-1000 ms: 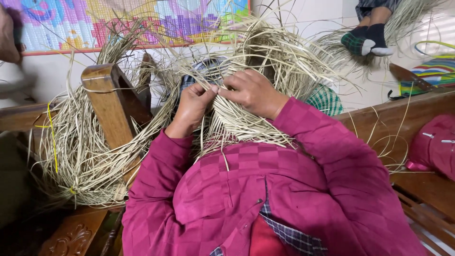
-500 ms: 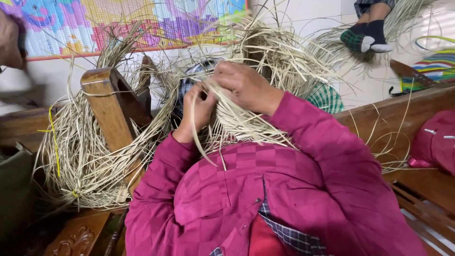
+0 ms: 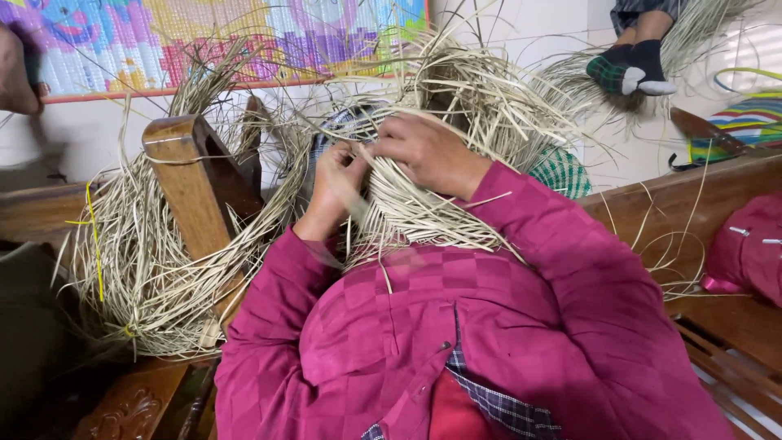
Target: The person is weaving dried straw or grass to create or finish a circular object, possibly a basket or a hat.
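- Poking in at the far left edge: another person's hand [image 3: 16, 69], in front of a bright coloured mat [image 3: 220, 41] on the wall.
- Hanging around a brown wooden post [image 3: 191, 191]: a big loop of pale straw strips [image 3: 130, 269], likely hooked there to keep from falling and stay close by.
- Curling shut on a few thin strips: left hand [image 3: 336, 189], fingers pressed tight, pinching them at the edge of the woven straw piece [image 3: 415, 213], likely to keep them from slipping loose.
- Resting in the lap, against the pink jacket [image 3: 456, 342]: that woven piece, right under both hands, with loose ends sticking up and out.
- Bending over the top of the weave: right hand [image 3: 428, 153], fingertips pinching strips just beside the left hand, seemingly holding them flat.
- Sitting further right: a brown wooden bench [image 3: 692, 204] with a pink bag [image 3: 745, 248] on it.
- Showing at the top right: another person's foot in a dark sock [image 3: 631, 67], beside more loose straw.
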